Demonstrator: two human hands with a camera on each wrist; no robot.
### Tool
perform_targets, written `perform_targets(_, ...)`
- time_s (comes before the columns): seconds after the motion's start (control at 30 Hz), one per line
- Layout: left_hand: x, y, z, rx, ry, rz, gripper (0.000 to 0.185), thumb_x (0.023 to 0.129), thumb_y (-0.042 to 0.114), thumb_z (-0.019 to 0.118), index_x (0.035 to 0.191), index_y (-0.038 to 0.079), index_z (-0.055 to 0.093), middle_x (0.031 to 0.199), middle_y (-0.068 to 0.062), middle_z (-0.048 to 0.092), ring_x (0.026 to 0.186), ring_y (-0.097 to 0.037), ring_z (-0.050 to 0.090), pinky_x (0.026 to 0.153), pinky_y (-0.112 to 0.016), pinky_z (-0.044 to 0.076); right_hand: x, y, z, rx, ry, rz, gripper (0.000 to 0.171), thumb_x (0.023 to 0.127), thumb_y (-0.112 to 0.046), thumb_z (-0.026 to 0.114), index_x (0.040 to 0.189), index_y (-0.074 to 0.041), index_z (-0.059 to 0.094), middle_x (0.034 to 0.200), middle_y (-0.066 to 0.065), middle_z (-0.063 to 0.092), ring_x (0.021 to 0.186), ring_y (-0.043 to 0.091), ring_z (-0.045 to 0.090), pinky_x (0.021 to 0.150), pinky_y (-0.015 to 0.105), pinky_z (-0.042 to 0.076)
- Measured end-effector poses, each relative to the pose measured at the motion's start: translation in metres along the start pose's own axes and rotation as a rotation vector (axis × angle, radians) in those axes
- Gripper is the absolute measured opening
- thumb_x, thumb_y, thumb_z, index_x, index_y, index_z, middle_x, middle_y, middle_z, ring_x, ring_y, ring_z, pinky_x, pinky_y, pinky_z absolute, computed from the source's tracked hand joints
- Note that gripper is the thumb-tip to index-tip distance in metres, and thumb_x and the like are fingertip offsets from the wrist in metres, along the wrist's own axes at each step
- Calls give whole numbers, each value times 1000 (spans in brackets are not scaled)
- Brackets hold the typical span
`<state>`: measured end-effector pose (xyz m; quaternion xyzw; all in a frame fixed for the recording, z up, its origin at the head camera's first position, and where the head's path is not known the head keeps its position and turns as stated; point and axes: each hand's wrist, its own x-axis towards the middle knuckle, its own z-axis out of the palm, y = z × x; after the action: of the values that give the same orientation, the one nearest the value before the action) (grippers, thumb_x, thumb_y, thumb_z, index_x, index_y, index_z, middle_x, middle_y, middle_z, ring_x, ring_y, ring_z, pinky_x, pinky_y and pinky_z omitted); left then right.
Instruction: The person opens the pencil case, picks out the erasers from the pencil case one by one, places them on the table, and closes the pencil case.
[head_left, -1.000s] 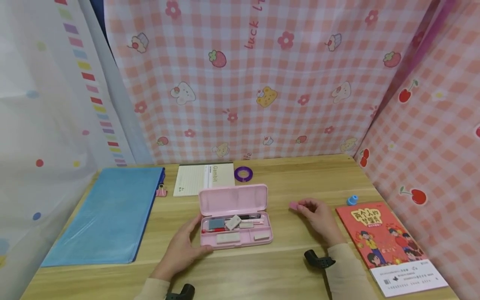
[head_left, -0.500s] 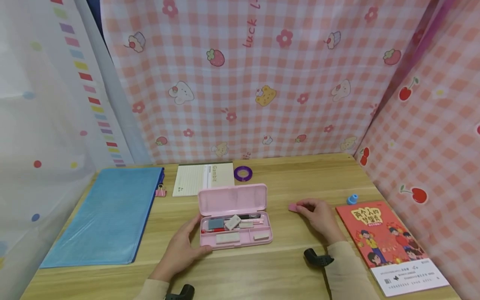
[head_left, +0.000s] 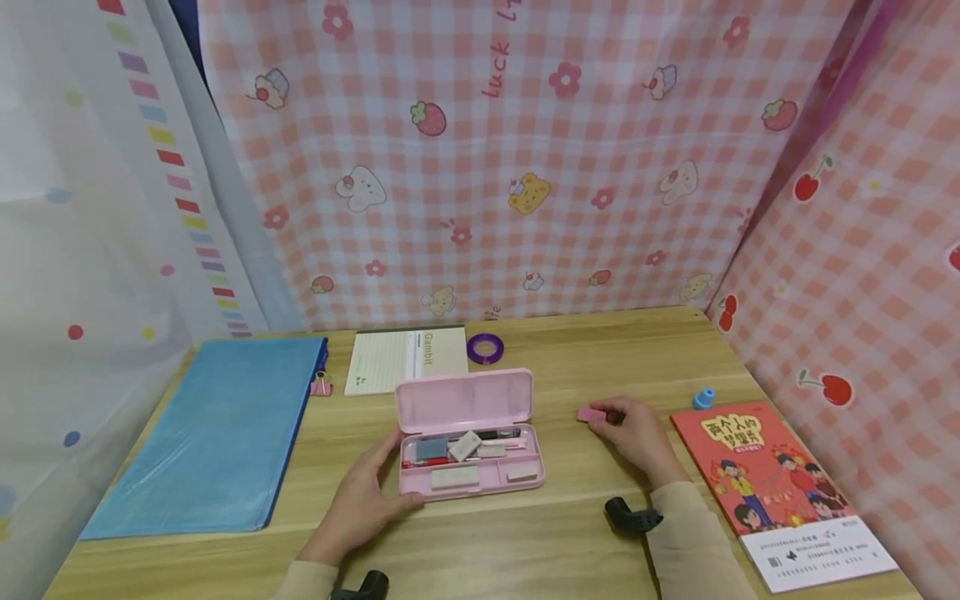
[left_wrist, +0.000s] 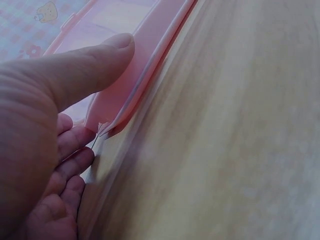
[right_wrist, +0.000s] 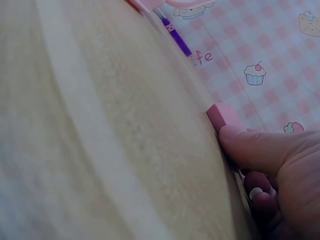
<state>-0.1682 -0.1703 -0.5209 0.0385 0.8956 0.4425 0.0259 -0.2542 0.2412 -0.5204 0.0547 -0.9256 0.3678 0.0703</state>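
An open pink pencil case [head_left: 464,379] lies in the middle of the table, lid tilted back. Inside are a red pen, a dark pen, a grey-blue block [head_left: 431,450] and several whitish erasers [head_left: 455,477]. My left hand [head_left: 360,500] grips the case's left end; in the left wrist view the thumb lies along its front side and the fingertips touch the corner. To the right of the case, my right hand [head_left: 636,437] pinches a small pink eraser [head_left: 588,414] between thumb and fingers. The right wrist view shows this eraser [right_wrist: 224,116] low at the tabletop.
A blue folder [head_left: 213,433] lies at left, a pink binder clip [head_left: 321,384] beside it. Behind the case are a notebook [head_left: 382,358] and a purple tape ring [head_left: 485,349]. A blue cone-shaped piece [head_left: 703,399] stands by a red book [head_left: 750,475] at right.
More of the pink eraser shows at the right fingertips than a second ago; the right hand has barely shifted. The left hand stays on the pencil case.
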Motion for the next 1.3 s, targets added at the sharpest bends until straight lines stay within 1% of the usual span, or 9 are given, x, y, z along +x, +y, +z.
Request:
perform_targets(0.27, 0, 1, -2, 5, -4, -8, 107, 63, 52, 85, 151, 22, 32, 153, -2, 34, 140, -29, 29, 113, -53, 25, 6, -5, 0, -63, 2, -37, 24, 86, -23, 74, 107, -11, 75, 96, 5, 65, 85, 19, 59, 73, 36, 48)
perform_targets(0.37, 0, 0, -2, 2, -8, -13, 107, 63, 52, 85, 151, 23, 32, 153, 0, 34, 141, -27, 29, 114, -52, 25, 8, -7, 0, -61, 1, -41, 25, 87, -24, 73, 108, -10, 74, 98, 6, 66, 87, 21, 60, 74, 38, 50)
perform_targets(0.53, -1, -1, -2, 7, 0, -1, 108, 63, 54, 84, 151, 20, 31, 153, -3, 34, 140, -29, 29, 113, -53, 25, 10, -9, -1, -55, 4, -45, 28, 88, -26, 71, 109, -8, 74, 100, 8, 66, 88, 23, 60, 75, 41, 51)
perform_targets(0.7, 1, -1, -3, 7, 0, 3, 110, 62, 56, 83, 151, 20, 30, 154, -1, 33, 141, -28, 28, 114, -53, 24, 10, -9, -1, -57, 9, -39, 29, 89, -28, 70, 110, -8, 73, 100, 8, 66, 88, 22, 60, 76, 41, 51)
perform_targets(0.87, 1, -1, -2, -4, -2, 1, 109, 62, 54, 84, 151, 20, 31, 153, -1, 34, 141, -28, 29, 114, -53, 25, 10, -7, 0, -60, 3, -28, 30, 88, -27, 71, 111, -8, 72, 101, 8, 66, 89, 22, 60, 77, 41, 51)
perform_targets(1.0, 0, -1, -1, -7, 7, 1, 108, 62, 53, 85, 151, 21, 32, 153, -1, 35, 140, -28, 29, 113, -53, 25, 9, -5, -1, -8, -10, -3, 35, 87, -27, 72, 116, -7, 70, 103, 9, 66, 90, 22, 60, 78, 40, 51)
perform_targets(1.1, -1, 0, 0, -5, 10, 0, 109, 62, 52, 85, 151, 20, 32, 153, -2, 35, 140, -29, 30, 113, -53, 25, 7, -7, -4, 42, -17, 0, 39, 86, -30, 73, 117, -6, 69, 105, 9, 65, 90, 21, 60, 78, 38, 52)
perform_targets(1.2, -1, 1, 0, -7, 9, 2, 109, 62, 52, 85, 151, 20, 32, 153, -3, 35, 140, -30, 30, 113, -54, 25, 3, -18, -7, 80, -39, -18, 37, 87, -28, 72, 117, -7, 68, 104, 6, 66, 89, 19, 61, 77, 37, 54)
perform_targets(1.3, -2, 1, -1, -18, 5, -3, 108, 62, 50, 86, 151, 20, 33, 152, -2, 35, 140, -29, 30, 113, -53, 25, -3, -36, -5, 98, -92, -65, 32, 87, -23, 72, 115, -8, 68, 102, 5, 67, 87, 16, 61, 75, 33, 54)
